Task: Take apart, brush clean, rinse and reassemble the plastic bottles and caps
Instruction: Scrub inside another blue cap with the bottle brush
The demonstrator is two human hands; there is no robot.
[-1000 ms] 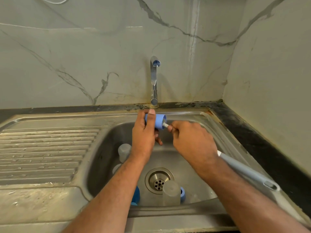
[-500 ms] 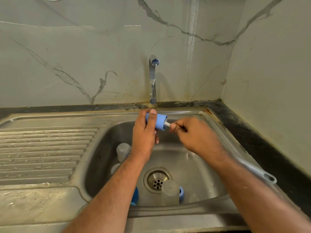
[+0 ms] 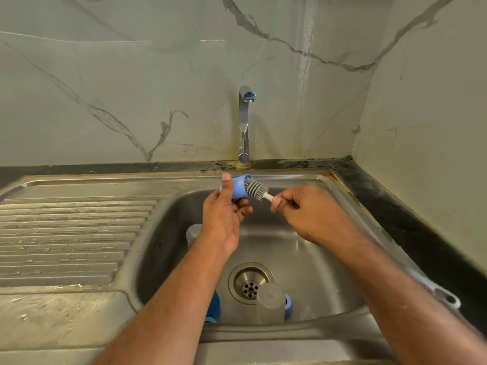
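Observation:
My left hand (image 3: 224, 214) grips a small blue plastic bottle (image 3: 237, 188) over the sink, its open mouth turned to the right. My right hand (image 3: 305, 214) grips the white shaft of a bottle brush; its grey bristle head (image 3: 257, 190) sits mostly outside the bottle mouth. The brush's handle end (image 3: 445, 299) shows behind my right forearm. Down in the basin a translucent grey bottle (image 3: 270, 304) stands in front of a blue cap (image 3: 288, 305). Another clear bottle (image 3: 193, 233) and a blue piece (image 3: 214, 306) are partly hidden by my left arm.
The steel sink basin (image 3: 316, 272) has a round drain (image 3: 250, 283) at its middle. A chrome tap (image 3: 245, 122) stands on the back edge, with no water visible. A ribbed draining board (image 3: 68, 238) lies left. A dark counter strip (image 3: 395, 219) and a marble wall close the right side.
The brush head, sunk inside the blue bottle before, has been drawn out to the right and its bristles now show. My right hand moved slightly right; my left hand held its place.

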